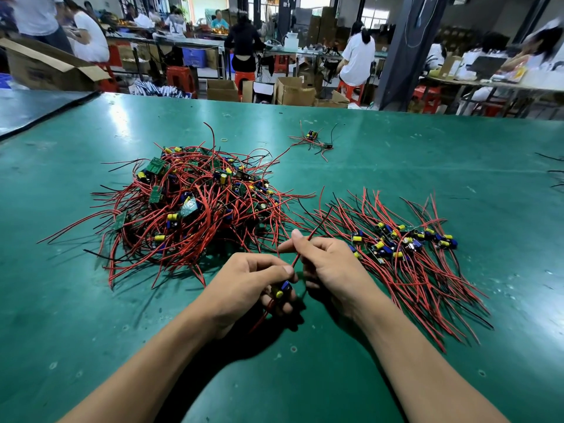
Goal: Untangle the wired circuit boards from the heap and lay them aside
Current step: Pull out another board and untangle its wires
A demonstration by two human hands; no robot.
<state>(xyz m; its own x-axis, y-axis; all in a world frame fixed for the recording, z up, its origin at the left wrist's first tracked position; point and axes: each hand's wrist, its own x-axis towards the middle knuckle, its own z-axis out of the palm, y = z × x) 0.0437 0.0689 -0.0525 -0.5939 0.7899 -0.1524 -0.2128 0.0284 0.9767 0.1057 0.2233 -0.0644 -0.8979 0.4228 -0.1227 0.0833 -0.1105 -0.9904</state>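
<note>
A tangled heap (195, 206) of small green circuit boards with red and black wires lies left of centre on the green table. To its right is a sorted row of boards (406, 242), their wires fanned out side by side. My left hand (247, 285) grips one circuit board (282, 290) with a yellow capacitor and blue part, low in front of me. My right hand (326, 264) pinches that board's red and black wires (308, 239), which run up toward the heap.
A few loose wired boards (314, 138) lie farther back on the green table (396, 154). More black wires poke in at the right edge (552, 170). Beyond the table's far edge are cardboard boxes, red stools and seated people.
</note>
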